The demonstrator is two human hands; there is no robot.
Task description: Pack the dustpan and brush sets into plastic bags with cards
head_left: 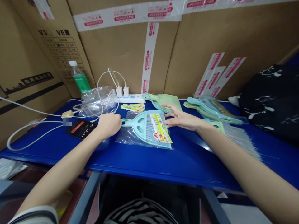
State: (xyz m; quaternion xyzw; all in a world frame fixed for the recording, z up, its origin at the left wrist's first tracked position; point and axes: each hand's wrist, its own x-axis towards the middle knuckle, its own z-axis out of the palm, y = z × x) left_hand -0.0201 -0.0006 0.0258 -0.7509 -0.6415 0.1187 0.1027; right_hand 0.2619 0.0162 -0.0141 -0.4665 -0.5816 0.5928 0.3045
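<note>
Two bare hands at work over a blue table [149,168], seen by me in the room. The light-blue dustpan-and-brush set [137,124] lay flat at the centre of the frame, handle to the left, in a clear plastic sleeve [126,137]. A yellow-green label card [160,127] sat slanted over the bristles on its right part.

Left hand [109,124], left of centre: fingers curled into a fist on the handle end. Right hand [178,119], right of centre: fingers spread and loosely bent, fingertips at the set's right edge by the card; firm contact, couldn't tell. Hands were well apart, the set between them.

Just above the set: spare label cards [133,107], left of a green dustpan [170,101] that overlapped a blue one. Right of centre: more blue and green dustpans [217,110], piled, and a brush [240,138] with pale bristles, partly behind the right forearm. Far right: black patterned fabric [263,96].

Upper middle: white power strip [130,99] with two chargers plugged in. Left: crumpled clear plastic [98,98], white cables, a phone [83,129] reading 00:02:41, a green-labelled bottle [80,79]. Taped cardboard [126,53] stood along the back.
</note>
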